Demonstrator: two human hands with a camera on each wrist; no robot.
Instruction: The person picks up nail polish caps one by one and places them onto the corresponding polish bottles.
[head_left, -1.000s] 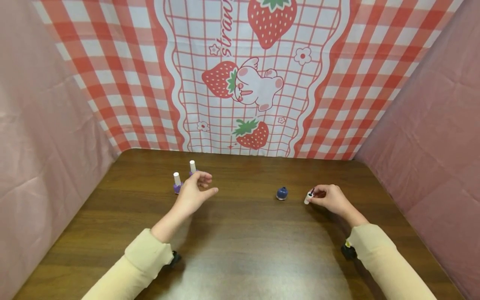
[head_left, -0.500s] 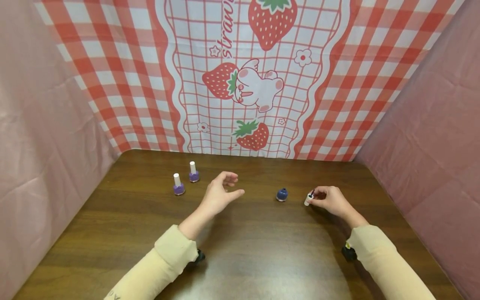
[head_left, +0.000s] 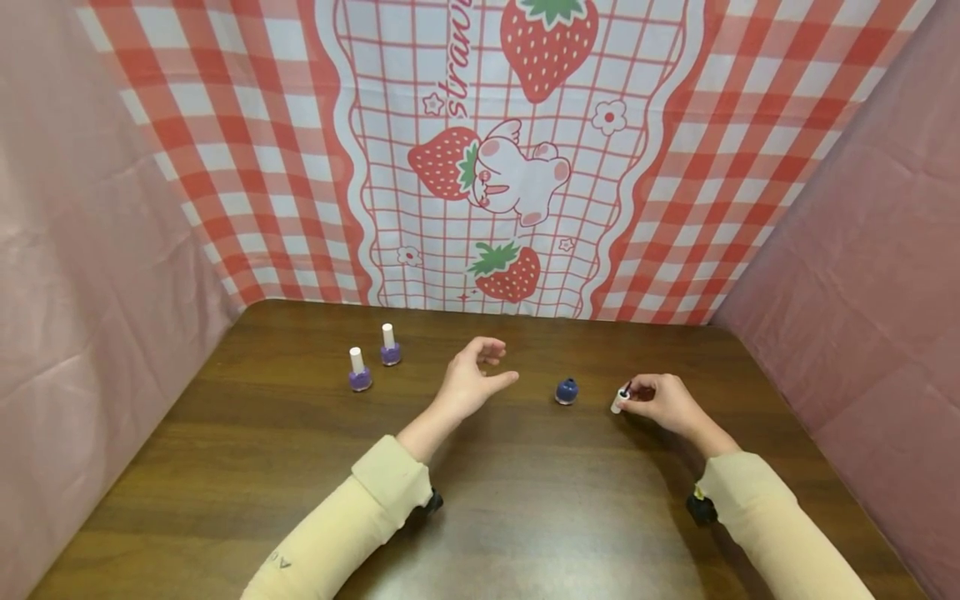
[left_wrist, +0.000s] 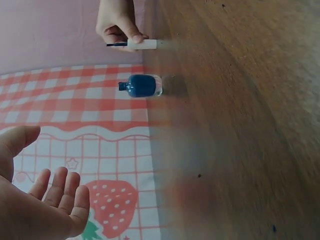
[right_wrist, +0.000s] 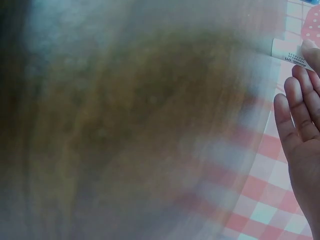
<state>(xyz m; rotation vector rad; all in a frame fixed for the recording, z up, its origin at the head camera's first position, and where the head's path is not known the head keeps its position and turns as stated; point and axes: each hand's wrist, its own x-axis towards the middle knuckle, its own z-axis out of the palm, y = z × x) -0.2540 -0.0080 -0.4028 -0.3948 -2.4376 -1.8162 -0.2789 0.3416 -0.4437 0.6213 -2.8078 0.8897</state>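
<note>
Just beside the round blue glass bottle [head_left: 566, 392], the right grip [head_left: 662, 401] pinches a white cylindrical brush cap [head_left: 618, 404] upside down, probably dodging smears, left grip [head_left: 470, 380] wide, empty.

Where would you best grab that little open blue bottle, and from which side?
The blue bottle is probably best gripped round its wide body from the left: it stands upright, its narrow neck is uncapped, and the right hand with the white cap occupies its right.
</note>
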